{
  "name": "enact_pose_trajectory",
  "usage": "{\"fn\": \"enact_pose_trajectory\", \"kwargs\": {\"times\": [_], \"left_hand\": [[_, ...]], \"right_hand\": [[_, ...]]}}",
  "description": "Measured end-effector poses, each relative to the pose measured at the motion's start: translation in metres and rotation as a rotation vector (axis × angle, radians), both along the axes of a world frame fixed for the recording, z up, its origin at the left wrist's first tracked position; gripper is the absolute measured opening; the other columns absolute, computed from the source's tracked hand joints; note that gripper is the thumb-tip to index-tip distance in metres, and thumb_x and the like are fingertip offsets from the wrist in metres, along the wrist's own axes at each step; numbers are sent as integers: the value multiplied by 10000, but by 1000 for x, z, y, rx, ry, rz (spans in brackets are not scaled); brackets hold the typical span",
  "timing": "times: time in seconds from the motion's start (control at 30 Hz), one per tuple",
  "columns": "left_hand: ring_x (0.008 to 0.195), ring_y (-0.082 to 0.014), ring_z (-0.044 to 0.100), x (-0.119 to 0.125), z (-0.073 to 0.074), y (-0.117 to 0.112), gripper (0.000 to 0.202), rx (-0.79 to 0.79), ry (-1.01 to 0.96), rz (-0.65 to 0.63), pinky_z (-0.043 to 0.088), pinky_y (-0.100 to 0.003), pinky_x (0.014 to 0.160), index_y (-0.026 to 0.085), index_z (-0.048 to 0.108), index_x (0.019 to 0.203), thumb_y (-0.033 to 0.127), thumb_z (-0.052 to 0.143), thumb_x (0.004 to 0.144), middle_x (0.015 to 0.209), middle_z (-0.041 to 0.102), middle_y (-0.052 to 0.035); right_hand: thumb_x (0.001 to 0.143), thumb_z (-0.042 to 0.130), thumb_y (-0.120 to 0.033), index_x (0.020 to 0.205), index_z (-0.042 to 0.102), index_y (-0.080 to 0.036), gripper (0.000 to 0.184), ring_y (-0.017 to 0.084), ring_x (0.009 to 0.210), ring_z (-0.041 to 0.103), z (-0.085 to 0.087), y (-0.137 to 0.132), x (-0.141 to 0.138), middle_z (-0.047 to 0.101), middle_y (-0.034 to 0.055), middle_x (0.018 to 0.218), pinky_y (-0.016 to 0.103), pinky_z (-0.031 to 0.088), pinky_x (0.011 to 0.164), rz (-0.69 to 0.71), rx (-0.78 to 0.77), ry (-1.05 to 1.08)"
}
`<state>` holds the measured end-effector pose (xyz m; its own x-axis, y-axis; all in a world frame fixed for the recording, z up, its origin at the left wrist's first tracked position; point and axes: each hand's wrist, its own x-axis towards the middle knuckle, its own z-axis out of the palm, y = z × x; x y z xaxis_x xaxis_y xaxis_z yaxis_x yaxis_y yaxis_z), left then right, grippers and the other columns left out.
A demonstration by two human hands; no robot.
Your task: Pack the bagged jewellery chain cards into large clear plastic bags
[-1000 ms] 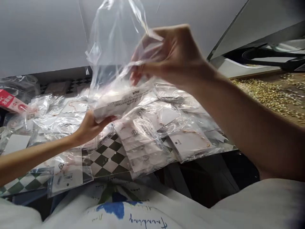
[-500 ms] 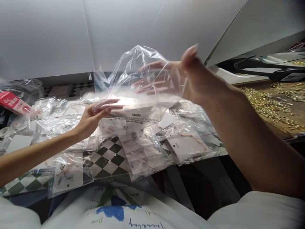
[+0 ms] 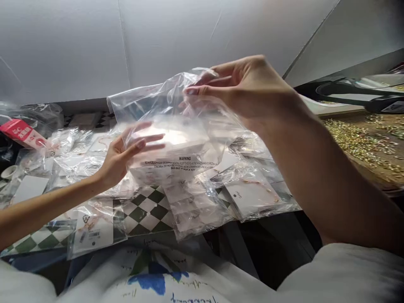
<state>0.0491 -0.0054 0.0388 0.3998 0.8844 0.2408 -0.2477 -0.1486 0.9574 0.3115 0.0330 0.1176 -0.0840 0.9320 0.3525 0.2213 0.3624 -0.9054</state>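
I hold a large clear plastic bag [image 3: 176, 139] with a printed warning label over the checkered table [image 3: 147, 210]. Inside it lies a stack of white cards in small packets. My right hand [image 3: 240, 90] pinches the bag's upper edge between thumb and fingers. My left hand [image 3: 131, 151] rests against the bag's left side with fingers stretched out along it, some of them behind the plastic.
Many small clear packets with white jewelry cards [image 3: 252, 193] cover the table. A red box [image 3: 20, 132] lies at the far left. A heap of small gold rings [image 3: 362, 139] sits on a brown surface at right, with black scissors [image 3: 356, 90] behind it.
The bag came down from face height to just above the table. My right hand opened for a moment, then pinched the bag's top again. My left hand shifted from under the bag to its side.
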Motion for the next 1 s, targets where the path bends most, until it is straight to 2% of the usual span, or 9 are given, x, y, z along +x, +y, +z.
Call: {"fn": "enact_pose_trajectory", "kwargs": {"times": [0.1, 0.27, 0.4, 0.6, 0.67, 0.73, 0.83, 0.9, 1.0], "left_hand": [[1163, -223, 763, -1, 20, 11, 176, 118, 20, 184, 610, -464, 1114, 282, 791, 1128, 300, 774, 953, 1180, 814, 12], [1115, -196, 776, -11, 46, 36, 108, 363, -26, 317, 627, -414, 1096, 324, 820, 1013, 259, 767, 944, 1102, 826, 62], [1136, -218, 773, -20, 51, 41, 110, 418, -14, 368, 608, -427, 1121, 346, 818, 1003, 270, 784, 932, 1107, 826, 70], [1068, -201, 785, -26, 52, 35, 109, 404, -18, 390, 638, -404, 1089, 325, 827, 975, 243, 786, 916, 1038, 832, 70], [1047, -191, 790, -26, 53, 34, 108, 392, -16, 391, 650, -378, 1067, 316, 830, 963, 234, 786, 909, 1034, 832, 57], [1036, -192, 794, -26, 55, 34, 101, 385, -19, 403, 657, -367, 1051, 293, 832, 961, 226, 796, 895, 1033, 834, 33], [988, -195, 804, -23, 57, 32, 80, 397, -44, 431, 672, -365, 1010, 239, 832, 949, 213, 808, 878, 989, 836, -12], [970, -194, 803, -20, 58, 30, 75, 401, -23, 440, 673, -360, 1000, 249, 837, 942, 219, 805, 881, 974, 836, -16], [950, -189, 798, -15, 59, 26, 80, 429, 14, 457, 675, -362, 993, 289, 843, 932, 239, 809, 880, 958, 836, 24]], "right_hand": [[799, 870, -74, 796, 796, -188, 136, 140, 700, 735, 2, 11, -5, 777, 16, 803, 341, 646, 740, 30, 131, 118], [656, 965, -163, 699, 780, -231, 202, 104, 636, 646, 10, 29, 7, 732, -7, 738, 269, 547, 641, 92, 150, 295], [552, 1041, -292, 694, 754, -271, 321, 99, 676, 632, 9, 39, 27, 715, -26, 764, 259, 542, 674, 64, 105, 341], [486, 1035, -230, 859, 779, -278, 455, 110, 692, 669, 8, 40, 48, 717, -59, 731, 289, 541, 704, 93, 31, 263], [548, 1015, -222, 874, 774, -264, 408, 138, 670, 686, 9, 41, 48, 740, -34, 719, 339, 571, 752, 18, 121, 210], [620, 988, -211, 843, 743, -246, 333, 168, 675, 705, 12, 40, 42, 738, -14, 703, 357, 579, 756, -151, 323, 160], [770, 930, -309, 940, 716, -232, 284, 204, 884, 754, 21, 27, 20, 776, 32, 891, 346, 556, 794, -379, 650, -18], [878, 846, -421, 1003, 718, -240, 254, 210, 1012, 741, 26, 12, -6, 783, 51, 1036, 352, 547, 858, -318, 770, -173], [940, 778, -434, 1005, 741, -290, 162, 241, 1088, 703, 25, -5, -52, 781, 28, 1093, 429, 535, 999, -44, 829, -433]]}}
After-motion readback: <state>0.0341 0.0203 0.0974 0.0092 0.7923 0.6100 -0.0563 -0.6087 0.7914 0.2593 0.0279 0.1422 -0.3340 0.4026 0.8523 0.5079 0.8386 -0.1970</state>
